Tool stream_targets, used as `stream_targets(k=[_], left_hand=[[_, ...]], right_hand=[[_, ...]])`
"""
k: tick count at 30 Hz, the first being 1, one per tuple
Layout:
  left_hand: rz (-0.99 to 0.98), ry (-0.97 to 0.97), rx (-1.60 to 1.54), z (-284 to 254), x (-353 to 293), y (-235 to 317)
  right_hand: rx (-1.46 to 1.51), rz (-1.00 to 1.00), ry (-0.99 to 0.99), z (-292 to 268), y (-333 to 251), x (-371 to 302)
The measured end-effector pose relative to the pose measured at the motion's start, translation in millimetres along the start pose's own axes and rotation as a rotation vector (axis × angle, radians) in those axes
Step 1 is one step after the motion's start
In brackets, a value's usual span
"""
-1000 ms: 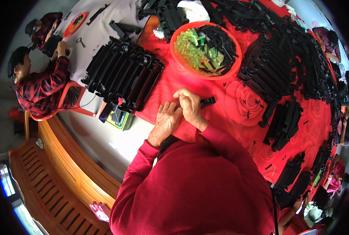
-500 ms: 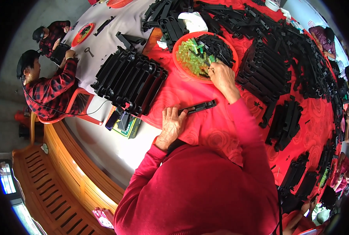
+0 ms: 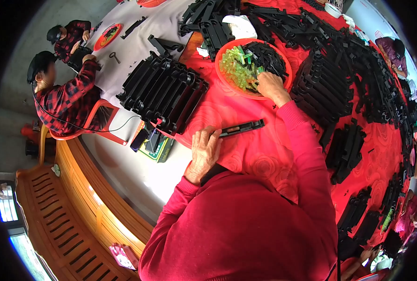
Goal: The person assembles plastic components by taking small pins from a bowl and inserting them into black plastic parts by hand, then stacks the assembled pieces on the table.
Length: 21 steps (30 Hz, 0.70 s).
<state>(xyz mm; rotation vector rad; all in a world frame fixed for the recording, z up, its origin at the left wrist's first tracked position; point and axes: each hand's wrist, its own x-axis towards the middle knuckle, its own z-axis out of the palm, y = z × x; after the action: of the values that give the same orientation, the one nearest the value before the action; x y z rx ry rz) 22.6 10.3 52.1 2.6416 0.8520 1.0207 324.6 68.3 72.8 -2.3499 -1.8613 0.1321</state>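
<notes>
My left hand (image 3: 205, 149) grips the left end of a long, narrow black plastic part (image 3: 242, 128) that lies on the red tablecloth. Its fingers are wrapped over that end and hide it. Up and to the right, my right hand (image 3: 270, 86) reaches into a round red-orange basin (image 3: 223, 82). Its fingers are bent down and drawn together, and the tips are hidden, so what they hold cannot be made out. Small yellow-green translucent pieces (image 3: 236, 68) fill the basin's left side. Small black pieces (image 3: 267, 58) are heaped on its right side.
Stacked black plastic parts (image 3: 164, 93) stand to the left, another stack (image 3: 323, 86) to the right. More black parts (image 3: 372, 89) are heaped along the far and right sides. A person in a plaid shirt (image 3: 68, 105) sits left. A wooden bench (image 3: 72, 210) is at lower left.
The whole view has shifted slightly. My right hand stays in the basin, its fingers a little deeper among the pieces. My left hand keeps its grip on the black plastic part.
</notes>
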Motion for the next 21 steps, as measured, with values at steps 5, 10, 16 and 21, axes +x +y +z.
stream_targets(k=[5,10,16,21], left_hand=[[0.023,0.023,-0.015,0.0,5.2,5.0],[0.051,0.002,-0.048,0.0,5.6,7.6],[0.014,0.052,-0.109,-5.1,4.5,8.9],[-0.281,0.060,-0.477,-6.5,13.4,16.7]], right_hand=[[-0.023,0.004,-0.066,-15.0,-10.9,-3.4],[-0.052,-0.021,-0.071,-11.7,-10.0,1.2],[0.000,-0.015,0.131,-21.2,-6.9,-15.3],[0.462,-0.370,0.163,-58.9,-55.4,-77.2]])
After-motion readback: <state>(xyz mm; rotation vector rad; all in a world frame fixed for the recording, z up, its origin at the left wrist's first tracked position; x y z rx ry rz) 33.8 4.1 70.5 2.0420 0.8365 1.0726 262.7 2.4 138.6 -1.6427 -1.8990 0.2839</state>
